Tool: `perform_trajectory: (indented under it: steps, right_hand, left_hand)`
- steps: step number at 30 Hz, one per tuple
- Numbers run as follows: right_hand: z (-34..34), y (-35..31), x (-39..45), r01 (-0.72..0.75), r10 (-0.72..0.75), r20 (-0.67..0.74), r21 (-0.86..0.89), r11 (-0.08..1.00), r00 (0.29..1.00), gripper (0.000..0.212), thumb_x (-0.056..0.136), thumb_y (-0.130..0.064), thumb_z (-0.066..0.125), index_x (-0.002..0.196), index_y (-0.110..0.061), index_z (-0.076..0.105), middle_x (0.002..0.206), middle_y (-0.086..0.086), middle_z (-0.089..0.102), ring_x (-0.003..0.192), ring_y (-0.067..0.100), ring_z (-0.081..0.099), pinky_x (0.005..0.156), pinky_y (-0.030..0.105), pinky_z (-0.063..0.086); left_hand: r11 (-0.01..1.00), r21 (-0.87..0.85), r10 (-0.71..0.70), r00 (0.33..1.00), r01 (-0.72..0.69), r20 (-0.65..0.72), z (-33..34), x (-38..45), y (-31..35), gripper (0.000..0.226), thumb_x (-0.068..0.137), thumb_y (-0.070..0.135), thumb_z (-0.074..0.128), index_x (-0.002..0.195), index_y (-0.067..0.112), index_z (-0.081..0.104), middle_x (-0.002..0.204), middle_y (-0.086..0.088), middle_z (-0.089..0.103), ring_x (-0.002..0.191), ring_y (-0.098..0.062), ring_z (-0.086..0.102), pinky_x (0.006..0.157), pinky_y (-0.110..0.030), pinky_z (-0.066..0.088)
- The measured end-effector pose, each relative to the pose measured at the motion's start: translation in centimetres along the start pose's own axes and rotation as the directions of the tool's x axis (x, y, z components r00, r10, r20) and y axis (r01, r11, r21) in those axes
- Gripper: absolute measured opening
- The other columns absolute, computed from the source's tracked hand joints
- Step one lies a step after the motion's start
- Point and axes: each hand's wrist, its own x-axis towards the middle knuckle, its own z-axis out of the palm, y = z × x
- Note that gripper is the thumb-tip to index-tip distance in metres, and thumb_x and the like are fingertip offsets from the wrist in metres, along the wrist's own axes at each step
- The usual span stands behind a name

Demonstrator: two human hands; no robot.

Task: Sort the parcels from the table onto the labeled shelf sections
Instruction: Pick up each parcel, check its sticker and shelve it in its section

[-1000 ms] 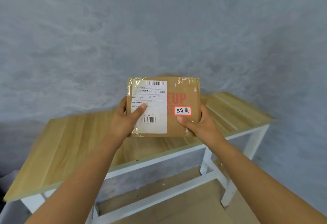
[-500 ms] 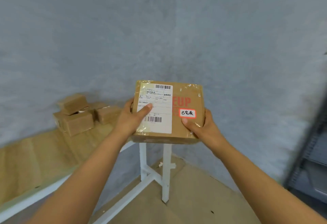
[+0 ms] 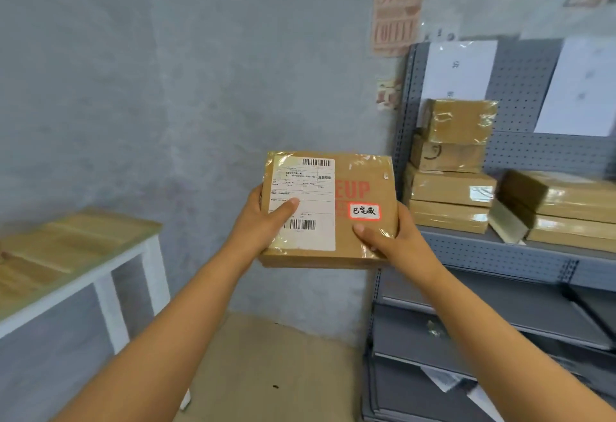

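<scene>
shelf (image 3: 493, 248): stacked parcels (image 3: 450, 185) | table (image 3: 76, 275): wooden top

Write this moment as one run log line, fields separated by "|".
phase: carrying | parcel: held by left hand and right hand, label up | shelf: right, holds stacked parcels | table: left

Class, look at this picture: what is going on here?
A person holds a taped cardboard parcel in both hands, left hand on the side with the shipping label, right hand at the lower right corner near a small red-edged sticker. The parcel is in the air, between a wooden table on the left and a grey shelf on the right. Other parcels are stacked on the shelf beneath paper signs. This one is not yet placed.
</scene>
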Motion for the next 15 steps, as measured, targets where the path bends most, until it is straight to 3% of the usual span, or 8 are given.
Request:
perform_trajectory:
  steps: [4,12,15]
  right_hand:
    - [-6.7,0.5,1.1,0.003,-0.002,-0.091,0.004,1.000,0.996,0.053,0.084,-0.023,0.077,0.126,-0.029,0.045,0.109,-0.009,0.067,0.072,-0.007,0.067,0.061,0.011,0.052]
    - [-18.2,3.0,5.9,0.019,-0.024,-0.230,-0.024,1.000,0.973,0.055,0.085,-0.021,0.077,0.128,-0.028,0.043,0.111,-0.011,0.065,0.085,-0.003,0.067,0.061,0.011,0.052]
    - [-22.9,3.4,8.2,0.007,-0.025,-0.268,-0.069,0.998,0.963,0.066,0.083,-0.026,0.079,0.137,-0.026,0.041,0.113,-0.008,0.066,0.086,0.001,0.067,0.063,0.013,0.052]
  left_hand:
    - [0.999,-0.007,0.044,0.996,-0.044,0.078,6.9,2.6,2.0,0.052,0.087,0.044,0.071,0.133,0.031,0.051,0.119,0.013,0.068,0.102,-0.008,0.068,0.089,-0.032,0.056]
    - [0.993,-0.079,0.098,0.980,-0.086,0.173,20.5,9.0,4.4,0.057,0.088,0.045,0.069,0.138,0.031,0.047,0.120,0.012,0.066,0.101,-0.009,0.067,0.085,-0.031,0.055]
    - [0.989,-0.122,0.106,0.973,-0.081,0.206,26.1,11.7,5.5,0.052,0.089,0.043,0.068,0.135,0.032,0.047,0.115,0.012,0.065,0.094,-0.003,0.066,0.076,-0.025,0.055]
